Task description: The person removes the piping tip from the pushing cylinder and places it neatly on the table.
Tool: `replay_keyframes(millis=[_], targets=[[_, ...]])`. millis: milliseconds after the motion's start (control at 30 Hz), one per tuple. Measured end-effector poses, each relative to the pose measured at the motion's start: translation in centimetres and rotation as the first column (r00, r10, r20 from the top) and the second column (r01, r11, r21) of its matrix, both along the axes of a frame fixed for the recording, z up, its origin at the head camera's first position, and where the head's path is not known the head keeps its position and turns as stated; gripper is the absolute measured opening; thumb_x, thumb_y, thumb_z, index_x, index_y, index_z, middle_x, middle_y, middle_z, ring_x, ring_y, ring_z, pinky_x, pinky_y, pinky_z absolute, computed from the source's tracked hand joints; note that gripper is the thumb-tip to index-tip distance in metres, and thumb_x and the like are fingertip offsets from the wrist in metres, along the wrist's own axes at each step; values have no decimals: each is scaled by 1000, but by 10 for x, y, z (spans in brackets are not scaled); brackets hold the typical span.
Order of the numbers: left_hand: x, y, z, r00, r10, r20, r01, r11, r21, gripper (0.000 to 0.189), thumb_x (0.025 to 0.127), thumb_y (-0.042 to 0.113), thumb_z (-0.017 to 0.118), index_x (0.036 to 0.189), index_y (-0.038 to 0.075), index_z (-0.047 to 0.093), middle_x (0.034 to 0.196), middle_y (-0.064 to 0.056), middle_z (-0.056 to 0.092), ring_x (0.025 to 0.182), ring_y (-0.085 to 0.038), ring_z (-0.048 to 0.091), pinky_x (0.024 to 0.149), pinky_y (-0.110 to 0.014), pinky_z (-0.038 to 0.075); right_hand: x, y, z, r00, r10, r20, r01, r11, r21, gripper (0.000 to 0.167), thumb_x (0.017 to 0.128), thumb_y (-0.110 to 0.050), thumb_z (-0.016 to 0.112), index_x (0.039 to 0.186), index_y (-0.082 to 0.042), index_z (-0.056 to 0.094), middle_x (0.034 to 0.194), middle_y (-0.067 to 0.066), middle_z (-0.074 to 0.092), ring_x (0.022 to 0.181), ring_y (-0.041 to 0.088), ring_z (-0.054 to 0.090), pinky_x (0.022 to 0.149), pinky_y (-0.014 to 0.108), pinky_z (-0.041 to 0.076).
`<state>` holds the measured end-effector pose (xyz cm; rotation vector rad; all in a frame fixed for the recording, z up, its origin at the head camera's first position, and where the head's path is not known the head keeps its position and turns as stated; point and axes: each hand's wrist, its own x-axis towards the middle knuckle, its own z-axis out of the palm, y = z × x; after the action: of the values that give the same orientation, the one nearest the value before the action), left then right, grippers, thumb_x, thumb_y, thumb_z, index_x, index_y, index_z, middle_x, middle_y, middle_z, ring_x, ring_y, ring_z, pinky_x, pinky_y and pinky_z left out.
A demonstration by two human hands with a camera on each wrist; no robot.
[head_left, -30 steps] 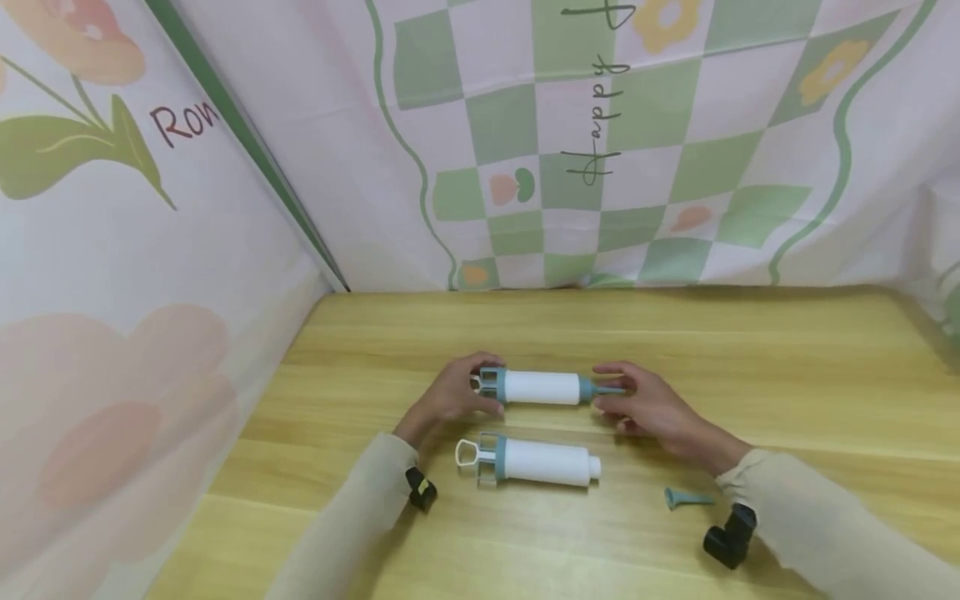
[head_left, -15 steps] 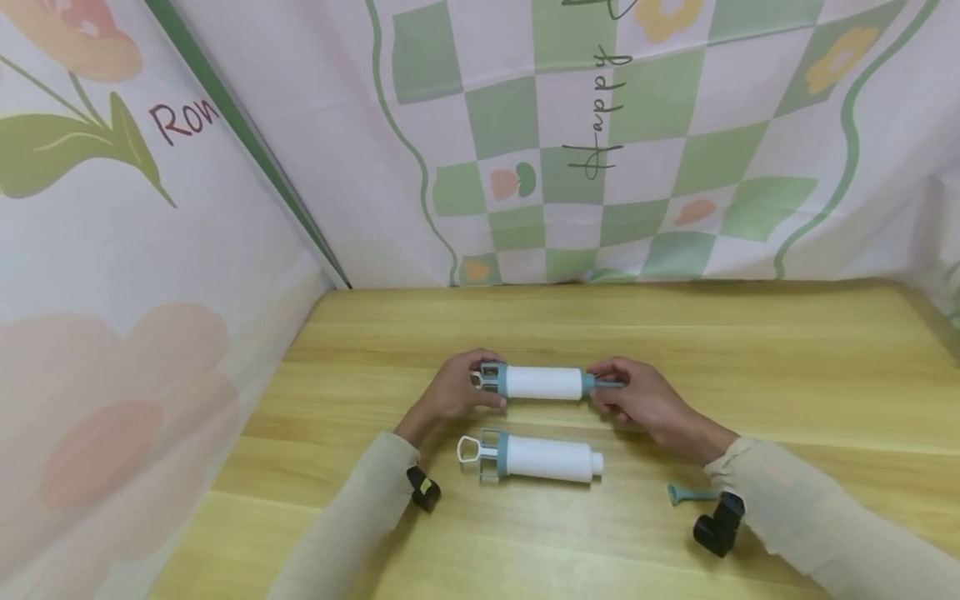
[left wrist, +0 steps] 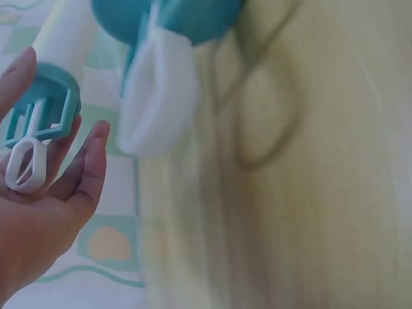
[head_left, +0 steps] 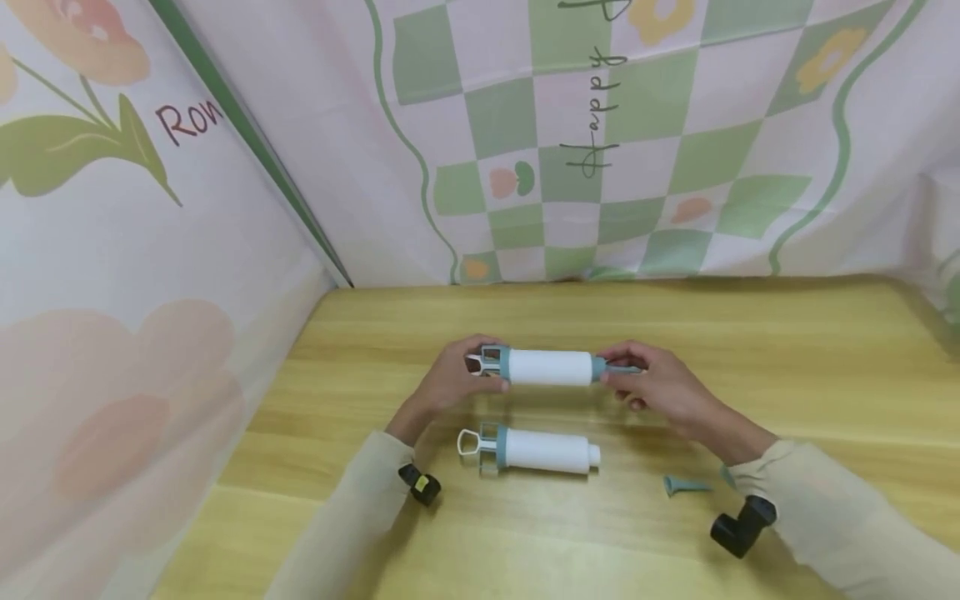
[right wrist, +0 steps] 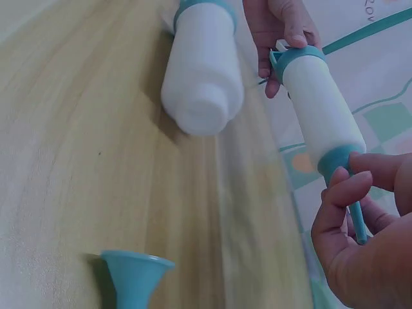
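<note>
A white plastic syringe [head_left: 551, 367] with a teal collar lies sideways between both hands, raised off the table. My left hand [head_left: 450, 379] holds its collar end, thumb and fingers around the teal frame; the white ring handle [left wrist: 27, 166] sits over the palm. At the other end, my right hand [head_left: 667, 383] pinches the teal nozzle [right wrist: 336, 161] where it meets the barrel, the thin tip running between the fingers. Nearer me, a matching syringe [head_left: 547, 451] rests on the table, its blunt white end bare. A loose teal nozzle [head_left: 684, 486] lies to its right.
Part of another teal piece [head_left: 727, 477] shows beside the right sleeve. The wooden table [head_left: 420, 550] reaches back to a checked fabric curtain [head_left: 570, 225], with another printed curtain [head_left: 112, 267] on the left. Black cameras sit on both wrists.
The right fingers have closed from loosely around the nozzle to a pinch at its base. Both hands and the syringe have moved slightly up and to the right in the head view.
</note>
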<state>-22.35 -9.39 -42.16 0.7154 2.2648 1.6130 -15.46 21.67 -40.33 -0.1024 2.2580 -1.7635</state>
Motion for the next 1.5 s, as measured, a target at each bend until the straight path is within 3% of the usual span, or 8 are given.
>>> replay_keyframes(millis=[133, 300, 500, 767, 933, 1133, 1367, 1500], targets=[[6, 2, 11, 999, -3, -43, 3, 1000, 0, 53, 80, 4, 83, 128, 5, 62, 106, -11, 63, 91, -24, 60, 79, -34, 54, 5, 0, 10, 1000, -12, -25, 13, 999, 37, 45, 100, -20, 64, 136, 3, 50, 114, 15, 58, 87, 27, 59, 67, 35, 54], [18, 5, 24, 999, 10, -49, -10, 1000, 5, 53, 80, 5, 83, 128, 7, 62, 110, -8, 63, 95, -24, 60, 82, -36, 53, 16, 2, 21, 999, -12, -53, 14, 999, 46, 45, 100, -21, 64, 135, 3, 51, 112, 14, 59, 84, 22, 59, 67, 34, 55], [35, 11, 39, 998, 24, -61, -20, 998, 62, 52, 80, 6, 83, 127, 6, 62, 112, -10, 64, 95, -25, 60, 79, -34, 53, 32, 10, 33, 995, -2, -98, 10, 997, 76, 45, 100, -22, 64, 136, 2, 50, 108, 16, 59, 80, 24, 58, 63, 32, 52], [53, 22, 51, 996, 46, -74, -39, 995, 95, 50, 81, 11, 84, 126, 9, 64, 114, -9, 64, 91, -22, 61, 74, -34, 54, 52, 20, 48, 985, 50, -167, -46, 999, 27, 40, 103, -20, 60, 133, 3, 47, 110, 20, 55, 80, 24, 59, 66, 33, 54], [63, 25, 49, 990, 74, -119, -59, 989, 133, 49, 79, 14, 86, 124, 9, 65, 110, -7, 64, 84, -24, 63, 68, -37, 58, 60, 23, 50, 986, 87, -144, -90, 996, -15, 41, 105, -23, 55, 136, 2, 43, 109, 24, 53, 84, 28, 61, 67, 35, 55], [73, 28, 44, 978, 86, -188, -51, 982, 182, 46, 79, 10, 85, 121, 11, 66, 113, -7, 64, 81, -22, 65, 65, -36, 60, 63, 21, 49, 994, 52, -100, -56, 998, -38, 46, 107, -31, 49, 135, 6, 45, 104, 25, 62, 82, 32, 64, 61, 33, 54], [77, 35, 42, 970, 103, -221, -56, 976, 210, 43, 78, 9, 85, 117, 10, 67, 108, -7, 66, 79, -21, 66, 62, -35, 59, 66, 18, 45, 987, -3, -158, -12, 996, -92, 36, 106, -25, 53, 118, 9, 53, 96, 26, 65, 72, 19, 62, 62, 29, 55], [78, 38, 42, 975, 116, -187, -81, 980, 184, 41, 77, 11, 85, 115, 11, 69, 101, -6, 67, 73, -18, 65, 59, -38, 58, 70, 18, 41, 975, -34, -217, 19, 997, -70, 31, 105, -21, 55, 116, 7, 55, 93, 27, 65, 71, 18, 62, 61, 29, 54]])
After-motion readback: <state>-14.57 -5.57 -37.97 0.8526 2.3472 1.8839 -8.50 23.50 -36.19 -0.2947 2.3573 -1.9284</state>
